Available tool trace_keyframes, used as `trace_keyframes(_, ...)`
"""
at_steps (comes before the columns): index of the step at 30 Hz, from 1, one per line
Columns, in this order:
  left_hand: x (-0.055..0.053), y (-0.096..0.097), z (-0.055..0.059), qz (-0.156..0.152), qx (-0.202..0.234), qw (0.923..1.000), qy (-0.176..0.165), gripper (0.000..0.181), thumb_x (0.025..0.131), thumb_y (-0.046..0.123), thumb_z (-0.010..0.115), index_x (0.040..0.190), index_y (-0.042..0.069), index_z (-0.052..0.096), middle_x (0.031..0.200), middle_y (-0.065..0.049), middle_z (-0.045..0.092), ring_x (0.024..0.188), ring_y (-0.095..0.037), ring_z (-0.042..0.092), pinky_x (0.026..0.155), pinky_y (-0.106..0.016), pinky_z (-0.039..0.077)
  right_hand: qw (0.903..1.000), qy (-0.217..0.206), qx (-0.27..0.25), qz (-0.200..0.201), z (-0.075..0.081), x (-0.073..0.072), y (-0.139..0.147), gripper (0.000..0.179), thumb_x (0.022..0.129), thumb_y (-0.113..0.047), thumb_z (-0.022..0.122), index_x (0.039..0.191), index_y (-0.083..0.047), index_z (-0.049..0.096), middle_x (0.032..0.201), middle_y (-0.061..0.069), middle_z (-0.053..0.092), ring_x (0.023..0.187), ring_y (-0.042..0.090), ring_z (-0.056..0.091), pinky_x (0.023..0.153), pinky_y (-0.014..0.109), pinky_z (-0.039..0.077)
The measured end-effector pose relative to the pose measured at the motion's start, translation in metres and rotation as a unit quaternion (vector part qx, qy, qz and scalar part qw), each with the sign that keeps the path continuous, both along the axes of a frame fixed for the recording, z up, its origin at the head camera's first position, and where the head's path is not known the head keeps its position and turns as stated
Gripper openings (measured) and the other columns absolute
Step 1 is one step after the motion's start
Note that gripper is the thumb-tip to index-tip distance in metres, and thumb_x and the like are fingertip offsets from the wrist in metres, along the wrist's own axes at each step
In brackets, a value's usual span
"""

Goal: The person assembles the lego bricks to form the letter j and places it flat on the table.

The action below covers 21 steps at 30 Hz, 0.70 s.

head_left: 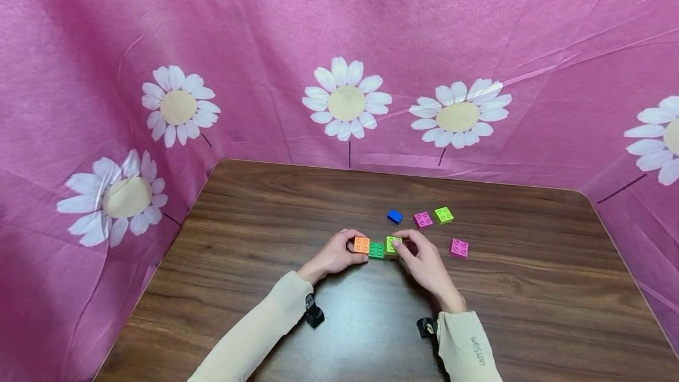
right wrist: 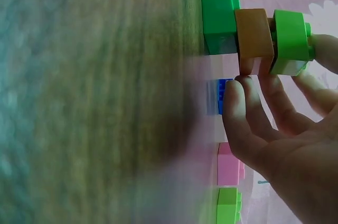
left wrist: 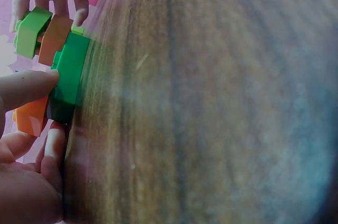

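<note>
Grasping green brick [head_left: 376, 250] beneath orange [head_left: 362, 244] in left hand [head_left: 336, 254]; pinching lime [head_left: 391, 244] in right hand [head_left: 427, 264], above brown [right wrist: 255, 39] at green brick's right end. Best square lime to brown, then press straight down.

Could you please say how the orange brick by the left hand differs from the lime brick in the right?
The orange brick sits on the green brick; the lime brick is higher, on a brown brick. In the head view, the orange brick shows all four studs, while the right hand partly covers the lime brick's top. Both have studded tops.
</note>
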<state>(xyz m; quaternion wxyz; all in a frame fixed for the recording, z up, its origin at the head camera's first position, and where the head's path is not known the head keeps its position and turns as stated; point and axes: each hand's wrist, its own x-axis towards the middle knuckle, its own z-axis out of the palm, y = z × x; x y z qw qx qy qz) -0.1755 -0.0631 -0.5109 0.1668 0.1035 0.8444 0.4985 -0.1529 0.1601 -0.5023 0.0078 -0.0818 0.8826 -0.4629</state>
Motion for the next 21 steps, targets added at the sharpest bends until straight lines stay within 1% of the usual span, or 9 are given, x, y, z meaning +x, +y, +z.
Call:
trace_keyframes(4, -0.0003, 0.0006, 0.0003, -0.002, -0.003, 1.0000, 0.001, 0.038, 0.076, 0.010, 0.080, 0.112, 0.008, 0.066, 0.096, -0.006, 0.057, 0.078, -0.011, 0.049, 0.072, -0.024, 0.040, 0.9999, -0.011, -0.002, -0.008, -0.0009, -0.0002, -0.0012, 0.025, 0.096, -0.026, 0.060, 0.115, -0.011, 0.065, 0.095, 0.005, 0.063, 0.085, 0.015, 0.054, 0.075, 0.026, 0.043)
trace_keyframes(8, -0.0006, 0.0007, 0.0004, -0.006, -0.006, 1.0000, 0.003, 0.039, 0.077, 0.011, 0.080, 0.113, 0.008, 0.066, 0.097, -0.006, 0.057, 0.079, -0.012, 0.050, 0.073, -0.025, 0.040, 0.9997, -0.021, 0.010, -0.005, 0.0003, -0.0002, -0.0011, 0.026, 0.098, -0.029, 0.057, 0.115, -0.011, 0.065, 0.101, 0.005, 0.064, 0.089, 0.016, 0.054, 0.079, 0.030, 0.043)
trace_keyframes(11, -0.0005, 0.0003, 0.0015, -0.006, -0.005, 1.0000, 0.001, 0.038, 0.077, 0.011, 0.079, 0.113, 0.008, 0.065, 0.096, -0.006, 0.056, 0.078, -0.012, 0.050, 0.073, -0.025, 0.040, 0.9990, -0.044, 0.006, -0.003, 0.0010, -0.0008, -0.0014, 0.028, 0.098, -0.031, 0.055, 0.116, -0.012, 0.064, 0.102, 0.006, 0.065, 0.089, 0.017, 0.056, 0.080, 0.032, 0.044)
trace_keyframes(15, -0.0003, -0.0006, 0.0020, -0.005, -0.001, 1.0000, -0.004, 0.038, 0.078, 0.011, 0.079, 0.113, 0.008, 0.065, 0.096, -0.006, 0.056, 0.078, -0.012, 0.050, 0.072, -0.025, 0.040, 0.9940, -0.100, -0.043, 0.002, 0.0021, -0.0020, -0.0023, 0.030, 0.099, -0.031, 0.053, 0.119, -0.010, 0.061, 0.106, 0.012, 0.064, 0.085, 0.019, 0.063, 0.074, 0.029, 0.052)
trace_keyframes(17, -0.0002, -0.0008, 0.0017, -0.005, -0.001, 1.0000, -0.006, 0.038, 0.078, 0.011, 0.079, 0.114, 0.009, 0.065, 0.096, -0.006, 0.056, 0.077, -0.011, 0.050, 0.071, -0.024, 0.040, 0.9879, -0.133, -0.079, 0.006, 0.0033, -0.0021, -0.0030, 0.032, 0.100, -0.030, 0.052, 0.122, -0.008, 0.060, 0.110, 0.015, 0.062, 0.085, 0.020, 0.064, 0.070, 0.028, 0.055)
trace_keyframes(19, -0.0002, -0.0008, 0.0013, -0.004, -0.002, 1.0000, -0.007, 0.038, 0.078, 0.012, 0.079, 0.114, 0.009, 0.065, 0.096, -0.006, 0.056, 0.077, -0.011, 0.050, 0.071, -0.024, 0.040, 0.9813, -0.156, -0.112, 0.006, 0.0043, -0.0020, -0.0040, 0.034, 0.100, -0.029, 0.051, 0.124, -0.006, 0.058, 0.115, 0.017, 0.059, 0.089, 0.022, 0.064, 0.071, 0.030, 0.057)
trace_keyframes(21, -0.0001, -0.0006, 0.0010, -0.005, -0.004, 1.0000, -0.006, 0.038, 0.078, 0.012, 0.079, 0.114, 0.009, 0.065, 0.096, -0.006, 0.056, 0.078, -0.012, 0.050, 0.071, -0.024, 0.040, 0.9749, -0.173, -0.140, 0.006, 0.0043, -0.0019, -0.0048, 0.035, 0.101, -0.028, 0.051, 0.125, -0.004, 0.057, 0.116, 0.018, 0.057, 0.091, 0.022, 0.063, 0.071, 0.032, 0.057)
